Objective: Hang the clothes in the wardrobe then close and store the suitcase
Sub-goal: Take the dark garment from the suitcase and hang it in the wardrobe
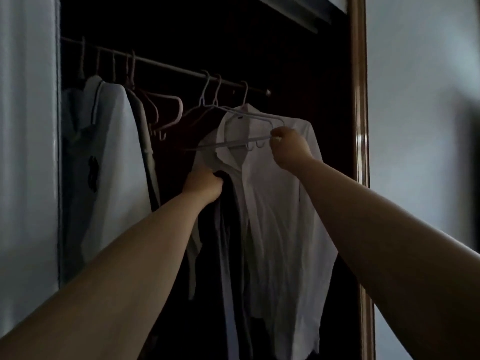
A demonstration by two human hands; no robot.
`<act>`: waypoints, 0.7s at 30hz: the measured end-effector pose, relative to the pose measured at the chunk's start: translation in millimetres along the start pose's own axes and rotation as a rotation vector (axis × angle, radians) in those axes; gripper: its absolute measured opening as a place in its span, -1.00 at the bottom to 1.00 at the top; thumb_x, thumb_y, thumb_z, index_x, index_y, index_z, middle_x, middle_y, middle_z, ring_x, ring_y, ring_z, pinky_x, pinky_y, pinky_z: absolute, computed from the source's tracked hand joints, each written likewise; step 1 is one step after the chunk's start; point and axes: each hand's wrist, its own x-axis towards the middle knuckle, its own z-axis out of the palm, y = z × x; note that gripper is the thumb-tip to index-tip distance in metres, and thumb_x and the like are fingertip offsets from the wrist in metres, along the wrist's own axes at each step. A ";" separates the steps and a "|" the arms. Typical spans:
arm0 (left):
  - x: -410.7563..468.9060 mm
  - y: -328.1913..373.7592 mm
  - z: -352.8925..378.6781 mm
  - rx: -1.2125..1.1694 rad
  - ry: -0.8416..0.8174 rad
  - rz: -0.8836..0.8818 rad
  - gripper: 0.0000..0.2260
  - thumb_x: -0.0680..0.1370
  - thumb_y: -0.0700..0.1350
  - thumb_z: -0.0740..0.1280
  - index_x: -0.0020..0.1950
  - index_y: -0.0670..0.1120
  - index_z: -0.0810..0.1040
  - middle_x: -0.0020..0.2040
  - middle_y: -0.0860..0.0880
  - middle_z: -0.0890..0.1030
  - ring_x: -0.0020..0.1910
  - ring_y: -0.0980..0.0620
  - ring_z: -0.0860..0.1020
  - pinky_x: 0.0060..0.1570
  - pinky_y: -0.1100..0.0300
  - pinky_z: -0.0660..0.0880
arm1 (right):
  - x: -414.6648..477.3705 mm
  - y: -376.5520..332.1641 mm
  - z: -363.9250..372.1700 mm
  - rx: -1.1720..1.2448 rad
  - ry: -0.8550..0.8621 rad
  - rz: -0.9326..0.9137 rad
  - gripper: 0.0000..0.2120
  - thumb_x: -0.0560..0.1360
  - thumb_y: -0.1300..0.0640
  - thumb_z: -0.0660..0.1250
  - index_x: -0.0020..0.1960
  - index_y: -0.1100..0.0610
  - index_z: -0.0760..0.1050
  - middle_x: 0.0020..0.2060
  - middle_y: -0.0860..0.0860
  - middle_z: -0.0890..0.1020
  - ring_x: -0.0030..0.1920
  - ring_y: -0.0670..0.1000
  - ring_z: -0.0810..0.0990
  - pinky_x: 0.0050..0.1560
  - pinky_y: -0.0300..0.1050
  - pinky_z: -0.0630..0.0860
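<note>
We are reaching both hands into a dark wardrobe (pixel 285 48).
Our left hand (pixel 204 185) is gripping a dark garment (pixel 231 224), fingers curled round its top; our right hand (pixel 289 148) is pinching the end of a pale hanger (pixel 233 143) — a white shirt (pixel 275 216) is hanging just behind those fingertips, under the rail (pixel 168 66) above them.

White shirt (pixel 280 203) in front of you: thin cloth, matt, heavily creased. Dark garment (pixel 228 229) beside it: cloth, matt; too dim for you to tell the weave. Pale hanger (pixel 228 144): smooth, faint sheen, looks plastic. Rail (pixel 166 65): smooth rod, dull metallic look. Wardrobe frame (pixel 359 126) on your right: brown wood, glossy varnish with a bright highlight. Polo shirt (pixel 111 152), far left: pale matt cloth.
</note>
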 end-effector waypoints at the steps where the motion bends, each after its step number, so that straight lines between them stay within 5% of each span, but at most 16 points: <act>1: 9.4 1.4 1.3 0.006 0.012 -0.002 -0.77 0.57 -0.15 0.20 0.10 -0.25 0.54 0.05 -0.20 0.58 -0.01 -0.16 0.56 -0.08 0.14 0.47 | 13.6 1.2 0.6 -0.015 0.031 -0.025 -0.64 0.60 0.21 0.10 0.37 0.20 0.41 0.24 0.23 0.54 0.20 0.24 0.53 0.10 -0.02 0.47; 7: 50.3 6.8 6.4 0.015 0.090 0.026 -0.78 0.59 -0.15 0.21 0.08 -0.24 0.58 0.08 -0.20 0.58 0.04 -0.16 0.56 0.02 0.14 0.49 | 81.9 13.8 10.4 0.014 -0.018 0.048 -0.63 0.60 0.27 0.10 0.39 0.32 0.32 0.34 0.23 0.43 0.33 0.19 0.43 0.26 -0.07 0.37; 11: 71.7 6.4 4.0 0.020 0.135 0.021 -0.79 0.58 -0.17 0.23 0.07 -0.27 0.58 0.05 -0.22 0.60 0.00 -0.17 0.58 -0.05 0.14 0.50 | 105.5 7.4 15.0 0.000 -0.120 0.031 -0.74 0.64 0.13 0.10 0.21 0.18 0.49 0.14 0.08 0.58 0.11 0.07 0.56 0.03 -0.14 0.45; 15: 80.9 4.4 2.4 0.019 0.162 -0.009 -0.77 0.56 -0.18 0.26 0.12 -0.27 0.57 0.04 -0.20 0.59 0.02 -0.18 0.57 -0.03 0.15 0.49 | 110.4 -8.3 21.8 0.476 -0.228 0.129 -0.84 0.59 0.16 0.23 -0.05 0.22 0.55 -0.33 0.09 0.52 -0.43 -0.02 0.44 -0.41 -0.16 0.40; 21: 68.7 0.3 0.5 0.098 0.132 -0.046 -0.87 0.53 -0.22 0.26 -0.06 -0.26 0.56 -0.13 -0.16 0.55 -0.10 -0.16 0.55 -0.09 0.09 0.50 | 97.3 -60.0 36.7 0.512 -0.249 -0.059 -0.73 0.54 0.23 0.24 0.17 0.36 0.50 -0.36 0.04 0.49 -0.41 -0.01 0.45 -0.39 -0.14 0.42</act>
